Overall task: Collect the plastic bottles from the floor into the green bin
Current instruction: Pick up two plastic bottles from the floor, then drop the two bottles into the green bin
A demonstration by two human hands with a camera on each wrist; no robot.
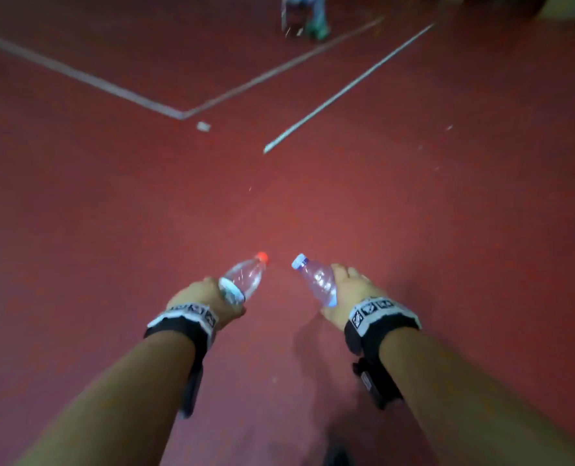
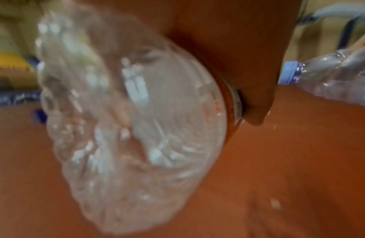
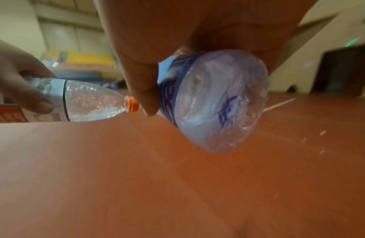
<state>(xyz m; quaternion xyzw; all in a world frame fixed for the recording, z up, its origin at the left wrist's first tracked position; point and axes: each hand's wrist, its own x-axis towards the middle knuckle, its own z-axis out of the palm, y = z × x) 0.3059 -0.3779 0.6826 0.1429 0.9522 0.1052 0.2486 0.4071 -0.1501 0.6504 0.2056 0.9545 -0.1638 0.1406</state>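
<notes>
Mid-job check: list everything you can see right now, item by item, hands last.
orange-capped bottle: 1, clear, held above the floor, cap forward
blue-capped bottle: 1, clear bluish, held above the floor, cap forward
floor: 1, red, white lines across it
scrap: 1, white, on floor near the line corner
blurred pile: 1, too blurred to identify, far top
left hand: grips the orange-capped bottle
right hand: grips the blue-capped bottle

Indoor sports hall, by the look of it. Red court floor [image 1: 145, 203] marked with pale painted lines [image 1: 346, 85] meeting at angles. Beyond, in the right wrist view, tall cream walls [image 3: 14, 24], a yellow band [image 3: 89, 58] low along them, a dark doorway [image 3: 344, 70].
</notes>
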